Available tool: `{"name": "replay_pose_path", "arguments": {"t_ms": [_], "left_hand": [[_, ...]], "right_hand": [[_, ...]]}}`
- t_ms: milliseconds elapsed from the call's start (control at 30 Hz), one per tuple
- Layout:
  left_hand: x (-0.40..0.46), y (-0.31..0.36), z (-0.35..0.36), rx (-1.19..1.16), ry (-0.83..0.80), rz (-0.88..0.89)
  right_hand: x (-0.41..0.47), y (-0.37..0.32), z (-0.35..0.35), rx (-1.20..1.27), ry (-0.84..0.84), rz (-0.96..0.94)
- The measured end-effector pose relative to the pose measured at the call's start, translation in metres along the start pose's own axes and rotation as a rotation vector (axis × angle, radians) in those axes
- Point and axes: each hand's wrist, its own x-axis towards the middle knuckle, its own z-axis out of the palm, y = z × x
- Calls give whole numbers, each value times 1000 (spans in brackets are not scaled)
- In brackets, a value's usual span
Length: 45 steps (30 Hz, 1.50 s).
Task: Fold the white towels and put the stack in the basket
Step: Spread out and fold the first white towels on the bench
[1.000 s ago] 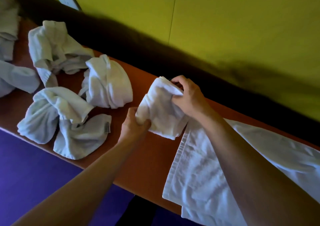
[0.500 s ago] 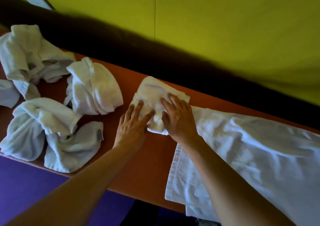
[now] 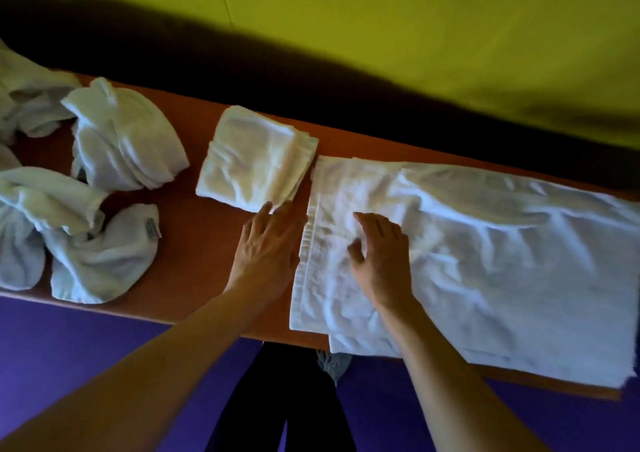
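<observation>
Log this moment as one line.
phase: fold done | folded towel flat on table | left hand open, fingertips at its edge | right hand open on large towel

I count one folded towel [image 3: 256, 161] on the tabletop [image 3: 194, 240], one large towel [image 3: 485, 261] spread flat, and at least four crumpled towels [image 3: 121, 140] at left, the heap running out of view. Two hands: left hand [image 3: 266, 247], right hand [image 3: 381, 257].
</observation>
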Motion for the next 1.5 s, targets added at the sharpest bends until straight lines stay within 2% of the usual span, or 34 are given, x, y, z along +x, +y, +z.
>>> {"name": "replay_pose_path", "arguments": {"t_ms": [167,333,467,567,633,833,1067,1200,1333,1500], "left_hand": [[-17,34,36,58,-132,70],[-31,48,62,54,-214,52],[-36,45,70,-39,-294,22],[-41,43,68,-212,-201,-116],[-40,41,66,-252,-159,-251],[-27,43,65,-356,-268,-472],[-16,51,69,-143,-139,-520],[-8,46,72,-298,-151,-666],[-4,41,73,-360,-214,-548],[-6,35,66,-536,-278,-626]], "right_hand": [[-64,23,6,-22,-7,46],[-122,26,23,74,-146,-26],[-150,18,40,69,-299,-108],[-155,8,47,44,-338,-79],[-151,2,49,72,-326,-48],[-133,-7,58,38,-315,-13],[-127,-19,72,-139,-196,1],[-127,-22,81,-173,-129,-56],[-130,-25,86,-180,-132,-26],[-121,-34,77,-153,-62,74]]}}
